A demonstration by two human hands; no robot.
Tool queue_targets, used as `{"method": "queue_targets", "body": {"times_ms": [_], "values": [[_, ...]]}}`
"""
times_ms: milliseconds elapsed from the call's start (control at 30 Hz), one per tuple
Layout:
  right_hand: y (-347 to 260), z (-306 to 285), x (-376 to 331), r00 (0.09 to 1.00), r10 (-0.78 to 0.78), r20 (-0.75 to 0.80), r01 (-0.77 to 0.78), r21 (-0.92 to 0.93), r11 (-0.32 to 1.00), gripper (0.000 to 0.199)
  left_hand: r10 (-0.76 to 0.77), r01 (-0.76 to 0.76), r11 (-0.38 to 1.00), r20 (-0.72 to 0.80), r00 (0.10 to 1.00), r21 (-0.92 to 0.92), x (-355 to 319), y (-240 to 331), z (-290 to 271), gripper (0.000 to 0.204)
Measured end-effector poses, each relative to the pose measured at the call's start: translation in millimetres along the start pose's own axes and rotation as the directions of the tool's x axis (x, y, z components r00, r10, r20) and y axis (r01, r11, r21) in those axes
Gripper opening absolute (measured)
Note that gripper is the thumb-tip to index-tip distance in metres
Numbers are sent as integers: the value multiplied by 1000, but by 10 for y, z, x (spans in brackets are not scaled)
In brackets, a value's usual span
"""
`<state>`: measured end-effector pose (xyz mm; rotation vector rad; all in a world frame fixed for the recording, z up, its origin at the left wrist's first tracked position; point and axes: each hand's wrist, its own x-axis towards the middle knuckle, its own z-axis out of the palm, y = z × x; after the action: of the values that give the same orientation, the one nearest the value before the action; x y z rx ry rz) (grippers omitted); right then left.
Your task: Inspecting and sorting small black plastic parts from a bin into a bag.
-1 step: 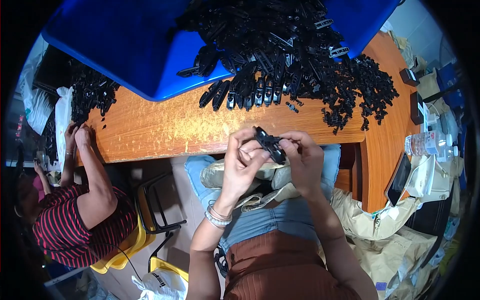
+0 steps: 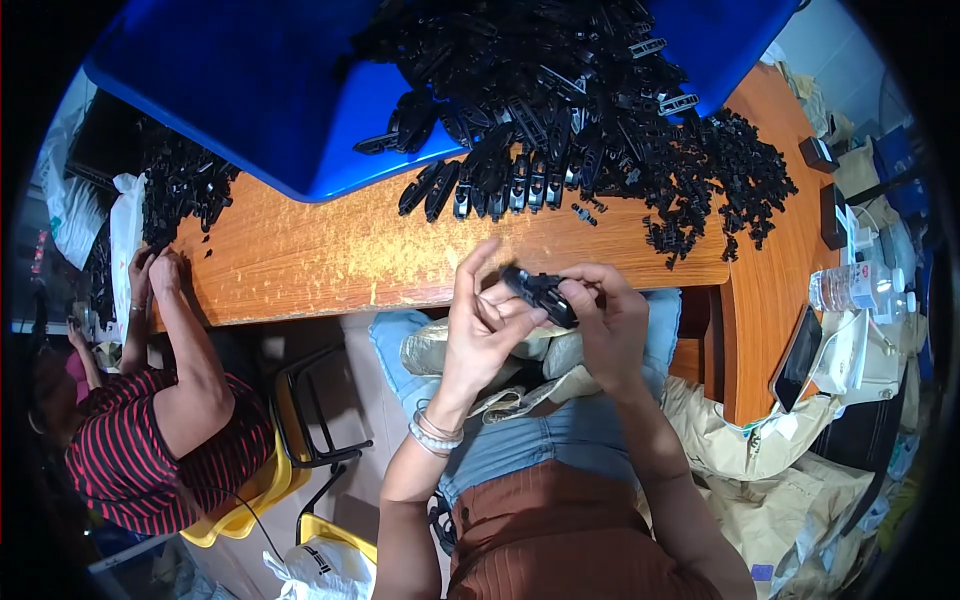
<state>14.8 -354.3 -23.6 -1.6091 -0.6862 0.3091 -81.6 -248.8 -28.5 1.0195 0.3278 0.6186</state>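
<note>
Between my hands, above my lap and close to the table's front edge, is a long black plastic part (image 2: 540, 295). My right hand (image 2: 610, 325) pinches its right side between thumb and fingers. The left hand (image 2: 485, 325) supports the other side with its thumb and bent fingers, while its index finger points up, off the part. Some of the part is covered by my fingers, and its upper left end is blurred. Beyond my hands, a row of similar long black parts (image 2: 519, 185) lies on the wooden table (image 2: 330, 255).
A tilted blue bin (image 2: 230, 110) holds a heap of black parts spilling onto the table. Small black pieces (image 2: 750, 180) are piled at right. A phone (image 2: 797, 360) and plastic bottle (image 2: 845, 288) are at the right edge. Another person (image 2: 170, 430) works at left beside a chair (image 2: 310, 400).
My left index finger has lifted off the part and straightened upward. The black part has shifted and turned slightly in my fingers. My right hand has hardly moved.
</note>
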Motion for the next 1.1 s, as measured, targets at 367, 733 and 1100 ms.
{"method": "queue_targets", "body": {"times_ms": [367,733,1100], "values": [[43,-44,-17,929,-358,97,367,-376,851,9,-173,161,971,58,983,177,-9,63,-72,24],[156,-153,-75,920,187,343,-217,50,975,29,-95,58,900,65,993,433,17,50,-102,18],[369,-391,-147,840,111,531,-40,-143,989,19,235,-154,439,52,971,885,639,105,-216,14]]}}
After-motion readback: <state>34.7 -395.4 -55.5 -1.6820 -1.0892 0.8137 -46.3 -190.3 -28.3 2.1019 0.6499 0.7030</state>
